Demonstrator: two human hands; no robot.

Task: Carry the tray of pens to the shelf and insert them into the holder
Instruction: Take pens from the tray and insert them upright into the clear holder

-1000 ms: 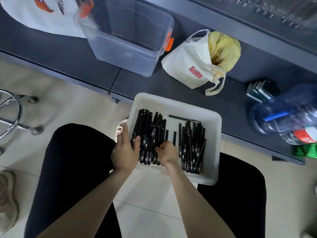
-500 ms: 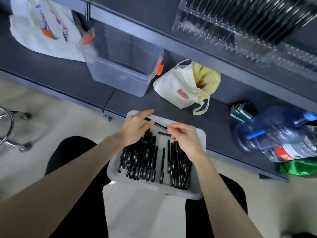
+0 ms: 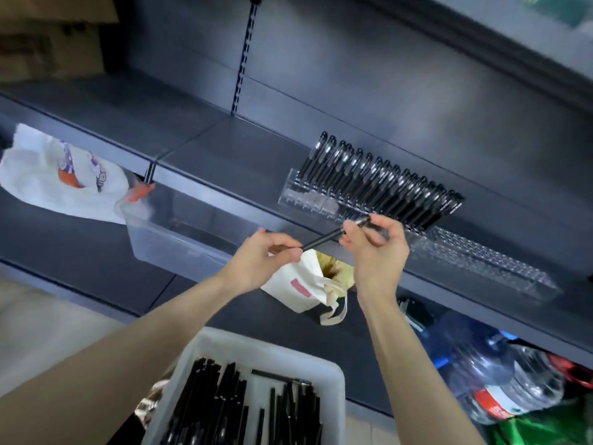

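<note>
You've got a clear bin (image 3: 179,232) between a printed bag (image 3: 48,175) and a tote (image 3: 298,290); a water bottle (image 3: 500,380) lies far right, a cardboard box (image 3: 48,36) top left.

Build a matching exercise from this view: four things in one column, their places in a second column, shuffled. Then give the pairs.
1. single black pen
2. white plastic tray
3. clear acrylic pen holder
4. large blue-tinted water bottle

A. on the dark grey upper shelf, a row of pens standing in it
B. lower right of the view
C. pinched between left hand and right hand
D. bottom of the view, holding loose black pens

Pairs: 1-C, 2-D, 3-A, 4-B
</note>
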